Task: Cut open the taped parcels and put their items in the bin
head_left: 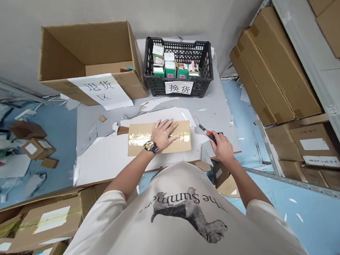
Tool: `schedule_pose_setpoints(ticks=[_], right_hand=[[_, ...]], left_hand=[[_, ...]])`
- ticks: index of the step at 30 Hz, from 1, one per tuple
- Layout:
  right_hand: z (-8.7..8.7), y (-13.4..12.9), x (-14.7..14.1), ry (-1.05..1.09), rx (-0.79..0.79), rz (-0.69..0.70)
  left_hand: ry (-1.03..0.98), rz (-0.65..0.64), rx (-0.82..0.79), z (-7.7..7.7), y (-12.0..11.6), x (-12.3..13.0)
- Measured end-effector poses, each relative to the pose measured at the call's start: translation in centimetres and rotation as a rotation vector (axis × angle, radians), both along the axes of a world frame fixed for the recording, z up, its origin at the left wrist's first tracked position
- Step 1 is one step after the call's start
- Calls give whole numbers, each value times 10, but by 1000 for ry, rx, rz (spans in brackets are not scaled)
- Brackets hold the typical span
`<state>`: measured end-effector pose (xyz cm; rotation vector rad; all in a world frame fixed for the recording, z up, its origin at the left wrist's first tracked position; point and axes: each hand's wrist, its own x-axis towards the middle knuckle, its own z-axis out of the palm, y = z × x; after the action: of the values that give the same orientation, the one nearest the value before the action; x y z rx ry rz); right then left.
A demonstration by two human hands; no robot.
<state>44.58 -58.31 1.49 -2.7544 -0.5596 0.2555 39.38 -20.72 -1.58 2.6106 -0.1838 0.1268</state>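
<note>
- Working this from a distance, I read the hands as apart: the left hand (pixel 163 134) lies open on a small cardboard carton (pixel 143 142), and the right hand (pixel 223 148) is closed around a red-and-black box cutter (pixel 208 134).
- The carton lies flat on a torn white sheet (pixel 102 162), with clear packing tape (pixel 183 136) running along its length under the left hand. The cutter's blade sits just off the carton's right end, not touching it.
- The hold looks sound to me: the flat palm steadies the carton, and the blade points away from the left hand (a wristwatch (pixel 151 147) sits clear of the blade too).
- The grey table top (pixel 216 108) is scattered with paper scraps. At its far end is a black plastic crate (pixel 153 85) of small green-and-white product boxes (pixel 170 67), labelled 换货.
- Beside the crate stands an open cardboard box (pixel 83 45) with a 退货区 sign (pixel 98 91).
- Stacked cartons (pixel 277 70) fill metal shelving (pixel 307 83) on the right, above a blue floor (pixel 317 222) littered with packaging.
</note>
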Motion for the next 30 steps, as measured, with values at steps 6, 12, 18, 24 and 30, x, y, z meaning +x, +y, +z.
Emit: schedule_pose_setpoints(ticks=[6, 12, 18, 24, 30], right_hand=[[8, 81, -21, 260, 670, -224], [14, 193, -40, 432, 896, -257], [18, 250, -63, 155, 483, 193], [-1, 292, -100, -26, 116, 378], [-20, 284, -106, -51, 52, 484]], left_hand=[[-2, -72, -382, 24, -27, -22], [74, 100, -830, 34, -33, -50], [127, 395, -1036, 30, 36, -99], [-73, 801, -1097, 7, 117, -151], [105, 864, -1205, -27, 119, -168]])
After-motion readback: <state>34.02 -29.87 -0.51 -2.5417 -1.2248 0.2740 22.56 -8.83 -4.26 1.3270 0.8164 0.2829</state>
